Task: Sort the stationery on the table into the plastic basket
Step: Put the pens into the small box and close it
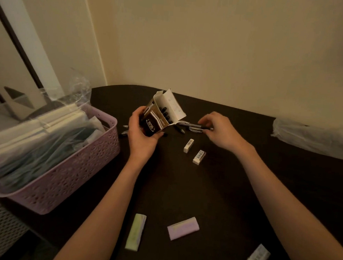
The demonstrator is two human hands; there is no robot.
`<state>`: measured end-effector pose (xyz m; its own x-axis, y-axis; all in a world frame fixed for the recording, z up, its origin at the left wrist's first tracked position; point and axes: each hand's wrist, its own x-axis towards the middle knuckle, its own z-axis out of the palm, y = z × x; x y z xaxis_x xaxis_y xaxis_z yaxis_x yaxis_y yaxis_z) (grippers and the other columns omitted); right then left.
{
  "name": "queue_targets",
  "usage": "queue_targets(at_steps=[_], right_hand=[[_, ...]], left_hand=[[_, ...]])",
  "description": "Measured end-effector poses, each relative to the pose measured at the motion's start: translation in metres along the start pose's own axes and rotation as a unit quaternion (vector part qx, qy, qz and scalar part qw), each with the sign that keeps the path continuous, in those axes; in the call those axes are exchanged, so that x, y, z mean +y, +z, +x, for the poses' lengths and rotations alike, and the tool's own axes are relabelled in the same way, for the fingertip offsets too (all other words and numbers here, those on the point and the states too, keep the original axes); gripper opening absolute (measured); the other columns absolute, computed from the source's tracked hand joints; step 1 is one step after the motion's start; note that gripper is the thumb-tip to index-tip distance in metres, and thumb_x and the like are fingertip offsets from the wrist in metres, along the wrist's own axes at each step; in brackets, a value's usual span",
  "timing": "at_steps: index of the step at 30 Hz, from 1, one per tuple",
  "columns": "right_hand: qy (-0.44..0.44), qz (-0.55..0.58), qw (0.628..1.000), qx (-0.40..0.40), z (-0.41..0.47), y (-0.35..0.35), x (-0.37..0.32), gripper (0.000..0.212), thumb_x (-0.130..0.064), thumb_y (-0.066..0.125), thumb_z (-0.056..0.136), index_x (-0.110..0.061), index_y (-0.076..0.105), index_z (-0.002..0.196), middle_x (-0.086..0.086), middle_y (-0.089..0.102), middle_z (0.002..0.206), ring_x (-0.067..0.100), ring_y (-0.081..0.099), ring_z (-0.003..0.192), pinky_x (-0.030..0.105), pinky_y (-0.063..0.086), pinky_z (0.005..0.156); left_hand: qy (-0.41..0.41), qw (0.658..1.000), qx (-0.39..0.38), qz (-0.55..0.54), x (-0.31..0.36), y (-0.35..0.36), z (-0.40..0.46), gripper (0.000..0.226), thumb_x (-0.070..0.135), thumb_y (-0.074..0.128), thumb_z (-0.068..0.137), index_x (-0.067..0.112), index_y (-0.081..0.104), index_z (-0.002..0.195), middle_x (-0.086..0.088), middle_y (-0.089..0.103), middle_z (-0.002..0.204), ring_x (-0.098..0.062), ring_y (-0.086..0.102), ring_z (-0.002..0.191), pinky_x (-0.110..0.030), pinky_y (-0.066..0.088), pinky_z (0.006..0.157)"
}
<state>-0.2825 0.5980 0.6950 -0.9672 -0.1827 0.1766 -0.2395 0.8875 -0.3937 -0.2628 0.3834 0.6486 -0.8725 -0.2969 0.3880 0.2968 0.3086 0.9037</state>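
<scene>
Left grip (pixel 144 132) holds pen box (pixel 157 116); pens (pixel 195 127) under right grip (pixel 217 131).

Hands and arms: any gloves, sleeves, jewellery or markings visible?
Both are bare: the left hand and right hand wear no gloves, and no rings, watch or markings show. Forearms are uncovered up to the frame's bottom edge. A sliver of pale fabric at the lower right corner may be a sleeve; too little shows to tell.
</scene>
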Motion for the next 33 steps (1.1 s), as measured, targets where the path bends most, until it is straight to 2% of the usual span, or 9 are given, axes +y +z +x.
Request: queue_targets(at_steps=[5,8,14,17,20,23,27,30,33], right_hand=[[0.007,-0.057,0.998,-0.038,0.022,0.018,0.009,0.029,-0.021,0.065,0.089,-0.017,0.060,0.117,0.004,0.055,0.119,0.016,0.053,0.107,0.031,0.049,0.090],[0.009,-0.071,0.997,-0.038,0.028,0.024,0.009,0.031,-0.024,0.065,0.089,-0.016,0.059,0.118,0.005,0.057,0.117,0.017,0.052,0.107,0.032,0.049,0.090],[0.026,-0.043,0.998,-0.049,0.029,0.025,0.005,0.018,-0.019,0.064,0.090,-0.015,0.061,0.106,0.004,0.055,0.109,0.012,0.051,0.088,0.028,0.048,0.078],[0.011,-0.033,0.999,-0.003,0.027,0.015,-0.002,0.018,-0.018,0.062,0.091,-0.014,0.060,0.108,0.003,0.049,0.108,0.016,0.053,0.092,0.030,0.048,0.079],[-0.029,0.034,0.995,0.094,0.023,-0.007,-0.015,0.015,-0.018,0.061,0.092,-0.013,0.059,0.106,-0.001,0.046,0.099,0.011,0.048,0.083,0.022,0.039,0.073],[-0.087,0.181,0.961,0.191,0.009,-0.037,-0.039,0.008,-0.017,0.060,0.092,-0.016,0.055,0.099,-0.006,0.050,0.091,0.001,0.047,0.074,0.011,0.039,0.067],[-0.204,0.393,0.859,0.255,-0.019,-0.068,-0.073,0.007,-0.007,0.057,0.093,-0.012,0.052,0.095,-0.006,0.052,0.086,0.003,0.053,0.074,0.016,0.046,0.065],[-0.258,0.463,0.801,0.276,-0.030,-0.075,-0.088,0.010,-0.003,0.055,0.093,-0.013,0.051,0.094,0.001,0.050,0.086,0.009,0.050,0.070,0.015,0.042,0.062],[-0.253,0.481,0.791,0.280,-0.032,-0.073,-0.093,0.011,-0.001,0.054,0.093,-0.008,0.049,0.099,0.002,0.053,0.086,0.013,0.056,0.067,0.022,0.046,0.056]], left_hand=[[0.004,1.000,-0.012,-0.003,0.000,0.003,0.000,0.081,-0.003,0.079,0.069,0.027,0.042,0.135,0.008,0.042,0.139,-0.003,0.037,0.128,-0.040,0.042,0.109],[0.011,1.000,-0.022,-0.004,0.000,0.005,0.001,0.080,-0.003,0.079,0.070,0.026,0.043,0.135,0.013,0.041,0.135,0.003,0.036,0.124,-0.033,0.042,0.107],[0.020,0.999,-0.026,0.012,0.000,0.005,0.002,0.080,-0.003,0.078,0.070,0.025,0.042,0.136,0.010,0.041,0.138,0.007,0.035,0.122,-0.018,0.038,0.101],[0.020,0.999,-0.023,0.014,0.000,0.004,0.001,0.080,-0.003,0.078,0.070,0.025,0.043,0.136,0.013,0.040,0.136,0.005,0.036,0.124,-0.029,0.042,0.106],[0.022,0.999,-0.018,0.017,0.000,0.004,0.001,0.079,-0.002,0.079,0.070,0.025,0.043,0.136,0.012,0.041,0.136,0.002,0.038,0.125,-0.035,0.043,0.107],[0.016,1.000,-0.011,0.014,-0.001,0.004,0.002,0.079,-0.003,0.078,0.071,0.025,0.043,0.136,0.007,0.042,0.139,-0.004,0.039,0.129,-0.038,0.044,0.107],[0.018,1.000,-0.011,0.012,-0.002,0.003,0.002,0.080,-0.003,0.078,0.070,0.026,0.042,0.135,0.008,0.042,0.139,-0.002,0.038,0.127,-0.035,0.043,0.107],[0.014,1.000,-0.011,0.008,-0.003,0.002,0.002,0.080,-0.004,0.078,0.070,0.026,0.043,0.135,0.008,0.042,0.139,0.001,0.038,0.125,-0.029,0.042,0.105],[0.016,1.000,-0.018,0.008,-0.002,0.002,0.002,0.081,-0.003,0.079,0.070,0.028,0.042,0.135,0.008,0.042,0.140,0.000,0.037,0.126,-0.029,0.041,0.105]])
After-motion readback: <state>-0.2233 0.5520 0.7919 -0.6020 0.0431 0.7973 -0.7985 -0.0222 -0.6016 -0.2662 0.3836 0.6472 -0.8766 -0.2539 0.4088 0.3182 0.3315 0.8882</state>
